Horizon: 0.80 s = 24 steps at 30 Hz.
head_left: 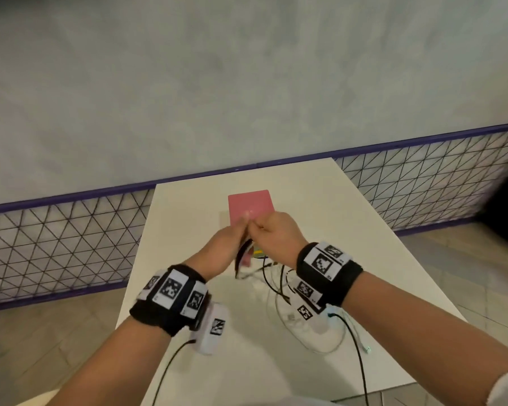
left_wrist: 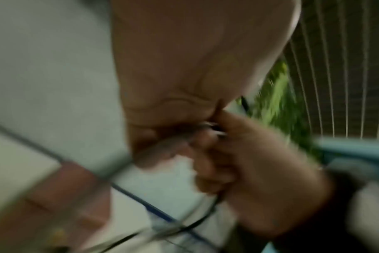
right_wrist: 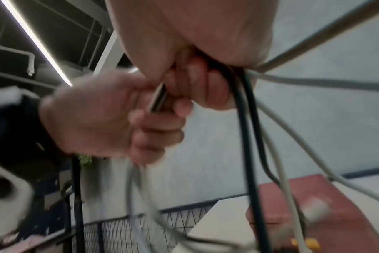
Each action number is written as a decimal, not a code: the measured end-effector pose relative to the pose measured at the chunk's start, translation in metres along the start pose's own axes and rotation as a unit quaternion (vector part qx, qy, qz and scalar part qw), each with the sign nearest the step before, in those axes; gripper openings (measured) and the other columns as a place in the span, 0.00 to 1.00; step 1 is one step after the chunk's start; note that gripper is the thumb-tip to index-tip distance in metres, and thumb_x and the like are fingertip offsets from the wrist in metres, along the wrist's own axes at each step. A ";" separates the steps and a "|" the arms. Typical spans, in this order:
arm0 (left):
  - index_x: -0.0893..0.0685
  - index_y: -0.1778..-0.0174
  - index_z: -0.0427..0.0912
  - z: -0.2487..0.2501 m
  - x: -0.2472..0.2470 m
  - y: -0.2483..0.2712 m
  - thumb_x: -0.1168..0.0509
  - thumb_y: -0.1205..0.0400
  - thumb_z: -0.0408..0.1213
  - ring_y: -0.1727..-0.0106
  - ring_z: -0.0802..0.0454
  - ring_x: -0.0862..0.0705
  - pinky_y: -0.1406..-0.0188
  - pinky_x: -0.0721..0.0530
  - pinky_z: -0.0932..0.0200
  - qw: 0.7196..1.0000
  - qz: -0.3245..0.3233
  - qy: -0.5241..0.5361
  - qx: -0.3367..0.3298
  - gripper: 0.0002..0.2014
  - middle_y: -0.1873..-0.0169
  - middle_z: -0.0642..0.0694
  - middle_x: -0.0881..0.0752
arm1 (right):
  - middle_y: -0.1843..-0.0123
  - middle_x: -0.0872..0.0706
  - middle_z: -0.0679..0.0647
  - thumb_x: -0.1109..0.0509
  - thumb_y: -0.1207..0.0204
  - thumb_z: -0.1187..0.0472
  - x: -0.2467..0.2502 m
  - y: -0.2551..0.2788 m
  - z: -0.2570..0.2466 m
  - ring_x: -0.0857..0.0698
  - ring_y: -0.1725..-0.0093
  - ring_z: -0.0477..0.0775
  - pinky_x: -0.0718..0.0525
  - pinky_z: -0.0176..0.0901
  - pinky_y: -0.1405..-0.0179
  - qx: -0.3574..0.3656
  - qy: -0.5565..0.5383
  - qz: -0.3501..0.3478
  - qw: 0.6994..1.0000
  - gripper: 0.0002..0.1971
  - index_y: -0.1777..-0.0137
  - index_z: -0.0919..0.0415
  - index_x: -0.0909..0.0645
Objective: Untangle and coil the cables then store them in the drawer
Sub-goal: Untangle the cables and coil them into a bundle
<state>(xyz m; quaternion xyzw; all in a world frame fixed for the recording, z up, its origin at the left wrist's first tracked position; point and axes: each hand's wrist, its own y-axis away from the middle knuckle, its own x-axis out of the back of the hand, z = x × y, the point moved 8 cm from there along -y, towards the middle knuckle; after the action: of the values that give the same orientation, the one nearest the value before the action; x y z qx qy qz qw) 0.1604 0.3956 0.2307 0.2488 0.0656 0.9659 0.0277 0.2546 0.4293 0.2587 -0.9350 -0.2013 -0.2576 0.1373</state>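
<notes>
Both hands meet in the air over the white table, just in front of a pink drawer box. My left hand pinches a blurred dark cable end between thumb and fingers. My right hand curls its fingers round a bundle of black cable and white cables. These hang down to a loose tangle of cables on the table below my right wrist. The left wrist view is blurred and shows the fingers of both hands touching. Whether the drawer is open cannot be seen.
A small yellow and green item lies by the pink box, under the hands. The table's left and right edges drop to a tiled floor. A wire mesh fence with a purple rail runs behind, against a grey wall. Black camera cords trail from both wrists.
</notes>
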 end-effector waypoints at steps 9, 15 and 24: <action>0.38 0.85 0.48 0.037 0.064 0.003 0.33 0.20 0.52 0.78 0.54 0.39 0.75 0.37 0.62 0.977 0.201 0.025 -0.059 0.30 0.84 0.54 0.39 | 0.82 0.31 0.49 0.44 0.25 0.29 -0.004 0.011 0.044 0.29 0.77 0.52 0.26 0.43 0.62 -0.119 -0.133 -0.130 0.975 0.33 0.79 0.57 0.33; 0.42 0.79 0.46 -0.001 0.020 0.020 0.43 0.19 0.61 0.76 0.54 0.42 0.71 0.43 0.56 0.977 0.168 -0.060 -0.114 0.29 0.79 0.46 0.41 | 0.80 0.42 0.48 0.27 0.26 0.47 0.034 -0.001 0.021 0.44 0.80 0.47 0.45 0.40 0.76 -0.093 -0.285 -0.012 0.954 0.25 0.76 0.59 0.33; 0.14 0.62 0.43 0.011 0.008 -0.008 0.58 0.19 0.68 0.62 0.51 0.14 0.53 0.21 0.53 0.998 0.036 -0.015 -0.041 0.36 0.67 0.44 0.12 | 0.82 0.30 0.48 0.40 0.17 0.51 -0.003 -0.006 0.020 0.33 0.83 0.44 0.33 0.32 0.81 -0.070 -0.127 -0.071 0.987 0.25 0.75 0.62 0.26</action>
<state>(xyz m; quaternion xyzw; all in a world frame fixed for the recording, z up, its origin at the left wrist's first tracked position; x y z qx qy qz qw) 0.1592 0.4051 0.2433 0.2643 0.0169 0.9643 0.0038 0.2586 0.4409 0.2414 -0.9506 -0.2647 -0.1598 0.0262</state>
